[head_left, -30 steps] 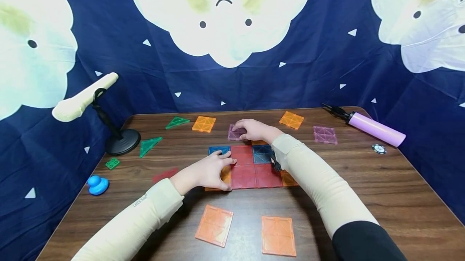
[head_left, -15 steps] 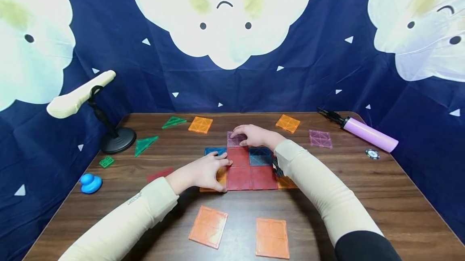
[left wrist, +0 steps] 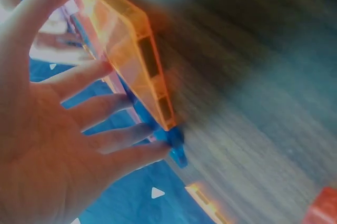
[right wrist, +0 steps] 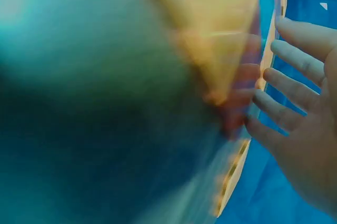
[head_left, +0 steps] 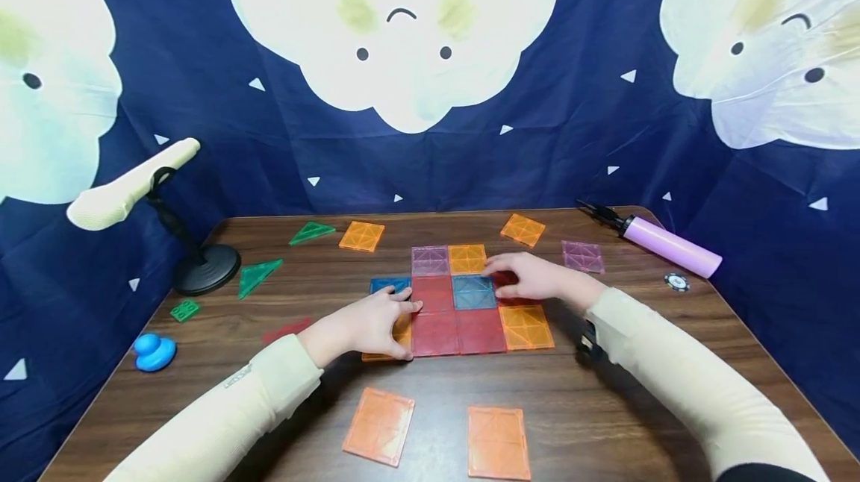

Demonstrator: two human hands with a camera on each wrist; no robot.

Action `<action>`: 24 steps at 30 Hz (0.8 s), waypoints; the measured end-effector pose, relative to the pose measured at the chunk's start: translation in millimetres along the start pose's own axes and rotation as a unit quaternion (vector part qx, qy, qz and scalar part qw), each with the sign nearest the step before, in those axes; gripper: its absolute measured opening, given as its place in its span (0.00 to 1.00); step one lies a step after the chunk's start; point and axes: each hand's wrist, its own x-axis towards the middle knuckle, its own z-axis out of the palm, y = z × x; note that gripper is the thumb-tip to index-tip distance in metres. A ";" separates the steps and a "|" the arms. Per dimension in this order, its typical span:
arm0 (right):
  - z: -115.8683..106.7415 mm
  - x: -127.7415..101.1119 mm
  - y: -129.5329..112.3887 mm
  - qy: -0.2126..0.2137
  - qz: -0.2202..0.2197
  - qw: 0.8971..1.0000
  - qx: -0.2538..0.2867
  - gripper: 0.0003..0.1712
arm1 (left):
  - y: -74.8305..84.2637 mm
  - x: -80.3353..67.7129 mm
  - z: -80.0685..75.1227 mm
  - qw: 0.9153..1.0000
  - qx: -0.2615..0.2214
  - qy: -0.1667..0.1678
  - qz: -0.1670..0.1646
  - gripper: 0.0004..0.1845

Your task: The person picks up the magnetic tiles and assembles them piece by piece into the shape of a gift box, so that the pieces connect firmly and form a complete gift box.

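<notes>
A person's two hands rest on a patch of flat, translucent square tiles (head_left: 457,303) joined edge to edge at the centre of the frame, on a dark wooden desk (head_left: 672,362). The left hand (head_left: 366,324), just left of centre, lies on the patch's left edge over an orange tile (head_left: 396,336), its fingers spread and nearly straight, fingertips touching a blue tile (head_left: 388,286) and a red one. The right hand (head_left: 534,278), just right of centre, lies flat with relaxed fingers over a red tile at the patch's right edge, beside a second blue tile (head_left: 473,292). Two loose orange tiles (head_left: 379,426) lie at the bottom centre. Green triangles (head_left: 258,275) sit at the middle left, a lilac pump (head_left: 665,245) at the middle right.
</notes>
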 end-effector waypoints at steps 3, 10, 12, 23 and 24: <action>6.9 -23.6 -2.6 -0.005 0.008 1.000 0.009 0.30 | 1.7 -4.1 -0.3 1.000 0.017 -0.004 -0.006 0.46; 14.3 -57.9 -12.3 -0.012 0.028 0.999 0.033 0.38 | 37.0 -8.8 8.6 0.990 0.110 0.049 0.067 0.38; 15.4 -61.4 -13.9 -0.011 0.028 0.999 0.032 0.38 | 60.0 -12.9 17.8 0.980 0.138 0.079 0.119 0.37; 19.1 -64.4 -18.1 -0.003 0.037 0.998 0.048 0.43 | 139.8 -38.7 55.8 0.939 0.185 -0.008 0.291 0.26; 19.2 -65.0 -18.4 -0.003 0.037 0.998 0.049 0.43 | 139.8 -38.6 57.0 0.937 0.191 -0.006 0.291 0.25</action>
